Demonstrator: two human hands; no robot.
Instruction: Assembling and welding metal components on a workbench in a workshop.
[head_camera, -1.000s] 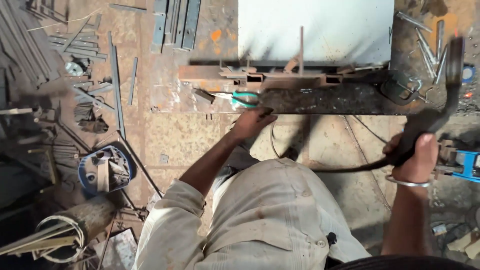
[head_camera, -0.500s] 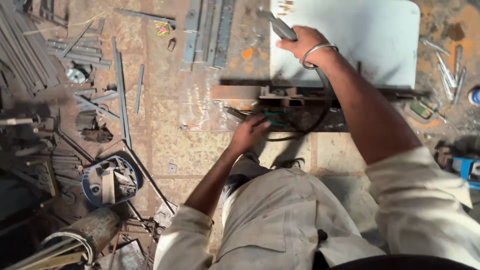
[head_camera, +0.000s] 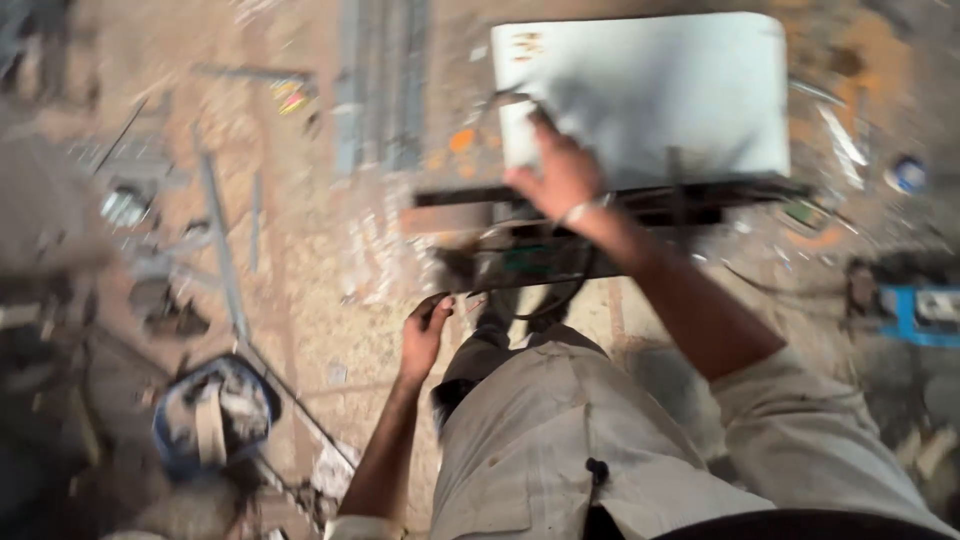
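Smooth matt white sheet (head_camera: 660, 90), dark rusty metal frame (head_camera: 600, 200), rough dusty concrete floor (head_camera: 300, 260), grey metal strips (head_camera: 385, 80)

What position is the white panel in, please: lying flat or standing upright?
Flat, it seems: the white panel shows its whole broad face to the downward-looking camera, beyond the dark metal frame. The picture is blurred.
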